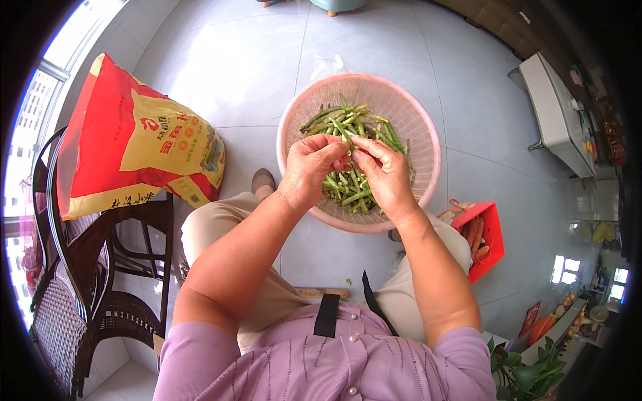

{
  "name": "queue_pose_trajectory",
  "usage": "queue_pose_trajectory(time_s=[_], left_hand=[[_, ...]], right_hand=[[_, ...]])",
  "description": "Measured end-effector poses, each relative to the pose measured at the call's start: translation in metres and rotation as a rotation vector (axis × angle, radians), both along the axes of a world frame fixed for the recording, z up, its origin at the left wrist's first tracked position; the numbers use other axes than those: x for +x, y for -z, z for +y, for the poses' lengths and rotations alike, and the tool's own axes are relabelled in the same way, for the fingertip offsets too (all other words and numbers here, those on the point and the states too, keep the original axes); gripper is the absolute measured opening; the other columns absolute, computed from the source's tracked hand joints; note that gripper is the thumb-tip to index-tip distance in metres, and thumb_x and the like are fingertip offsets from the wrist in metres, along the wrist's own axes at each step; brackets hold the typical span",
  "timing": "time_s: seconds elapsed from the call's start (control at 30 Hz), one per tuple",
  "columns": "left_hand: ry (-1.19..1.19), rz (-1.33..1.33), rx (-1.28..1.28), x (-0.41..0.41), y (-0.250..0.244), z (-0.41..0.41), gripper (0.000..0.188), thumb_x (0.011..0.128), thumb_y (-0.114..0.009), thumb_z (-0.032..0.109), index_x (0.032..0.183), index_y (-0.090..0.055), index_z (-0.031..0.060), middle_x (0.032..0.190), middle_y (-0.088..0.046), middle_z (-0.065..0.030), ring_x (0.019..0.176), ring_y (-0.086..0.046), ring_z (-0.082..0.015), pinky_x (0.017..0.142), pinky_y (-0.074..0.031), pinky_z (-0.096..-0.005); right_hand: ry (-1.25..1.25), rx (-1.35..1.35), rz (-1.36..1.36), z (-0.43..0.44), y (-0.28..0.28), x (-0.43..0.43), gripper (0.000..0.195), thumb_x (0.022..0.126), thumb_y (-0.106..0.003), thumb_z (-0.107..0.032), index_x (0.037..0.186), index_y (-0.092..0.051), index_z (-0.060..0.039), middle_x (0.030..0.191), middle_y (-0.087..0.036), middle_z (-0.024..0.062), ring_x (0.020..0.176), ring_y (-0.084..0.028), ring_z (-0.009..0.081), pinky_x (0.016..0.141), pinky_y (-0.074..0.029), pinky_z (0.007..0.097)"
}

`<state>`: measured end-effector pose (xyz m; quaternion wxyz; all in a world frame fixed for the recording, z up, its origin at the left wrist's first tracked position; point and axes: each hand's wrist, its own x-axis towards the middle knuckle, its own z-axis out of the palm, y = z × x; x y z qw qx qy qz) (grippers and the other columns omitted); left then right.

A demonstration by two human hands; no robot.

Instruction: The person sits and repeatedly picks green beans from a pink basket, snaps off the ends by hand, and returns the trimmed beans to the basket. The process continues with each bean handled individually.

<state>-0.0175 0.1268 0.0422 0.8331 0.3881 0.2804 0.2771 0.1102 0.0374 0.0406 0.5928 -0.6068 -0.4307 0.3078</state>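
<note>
Between the fingertips of my left hand [310, 163] and my right hand [386, 168] is a green bean pod [342, 128]. Thumbs and forefingers of both hands pinch it, and they cover its lower end. Both hands are above a round pink plastic basket [435, 150], which stands on the floor between my knees. Inside the basket lies a heap of bean pods [358, 198], mostly green with some yellowed or dark ones. Small loose pieces, perhaps shelled beans [329, 201], show near the basket's bottom; part of the heap is hidden behind my hands.
At left, a large red and yellow printed sack [150, 135] rests by dark wicker chairs [70, 290]. A red box [494, 245] holding reddish-brown elongated items stands beside my right knee. Crumpled clear plastic [328, 65] lies beyond the basket. A leafy plant [531, 368] is at lower right.
</note>
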Motion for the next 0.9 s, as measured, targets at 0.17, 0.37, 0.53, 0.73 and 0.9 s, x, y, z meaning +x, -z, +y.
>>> queue_pose_trajectory(time_s=[0.17, 0.37, 0.53, 0.73, 0.9], left_hand=[[-0.004, 0.008, -0.062, 0.002, -0.002, -0.004, 0.011, 0.087, -0.059, 0.009, 0.08, -0.059, 0.001, 0.072, -0.059, -0.004, 0.065, -0.057, -0.0116, 0.071, -0.054, -0.0311], [-0.035, 0.026, -0.104, 0.005, -0.004, -0.007, 0.011, 0.086, -0.057, 0.008, 0.078, -0.057, 0.0004, 0.071, -0.057, -0.0058, 0.063, -0.056, -0.0144, 0.069, -0.055, -0.0333], [-0.049, 0.041, -0.155, 0.005, 0.005, -0.005, 0.011, 0.082, -0.056, 0.006, 0.078, -0.057, -0.0042, 0.068, -0.059, -0.0101, 0.056, -0.058, -0.0176, 0.057, -0.054, -0.0323], [-0.017, 0.05, -0.2, 0.005, -0.002, -0.005, 0.01, 0.082, -0.055, 0.004, 0.079, -0.056, -0.0049, 0.069, -0.061, -0.0121, 0.054, -0.059, -0.0184, 0.053, -0.053, -0.0316], [0.0, 0.076, -0.174, 0.005, -0.001, -0.004, 0.008, 0.083, -0.054, 0.004, 0.082, -0.057, -0.0039, 0.072, -0.063, -0.0125, 0.057, -0.061, -0.0179, 0.054, -0.053, -0.0294]], right_hand=[[0.019, 0.008, -0.215, -0.005, -0.006, -0.001, 0.021, 0.086, -0.061, 0.001, 0.107, -0.066, 0.0013, 0.097, -0.067, 0.0125, 0.084, -0.065, 0.0181, 0.074, -0.052, 0.0274], [0.046, -0.019, -0.269, -0.004, -0.007, -0.006, 0.02, 0.087, -0.06, 0.001, 0.106, -0.066, 0.0021, 0.094, -0.066, 0.0118, 0.079, -0.064, 0.0164, 0.07, -0.053, 0.0263], [0.031, -0.13, 0.184, -0.002, -0.004, -0.01, 0.02, 0.091, -0.056, -0.002, 0.108, -0.064, 0.0044, 0.088, -0.065, 0.0082, 0.077, -0.063, 0.014, 0.064, -0.054, 0.0252], [-0.03, -0.176, 0.572, 0.0, -0.004, -0.006, 0.021, 0.095, -0.052, -0.008, 0.11, -0.061, 0.0029, 0.081, -0.063, 0.0064, 0.068, -0.059, 0.011, 0.054, -0.049, 0.0242], [-0.075, -0.207, 0.89, 0.0, -0.004, 0.003, 0.019, 0.095, -0.049, -0.008, 0.109, -0.058, 0.0001, 0.079, -0.061, 0.0058, 0.062, -0.054, 0.0103, 0.049, -0.042, 0.0222]])
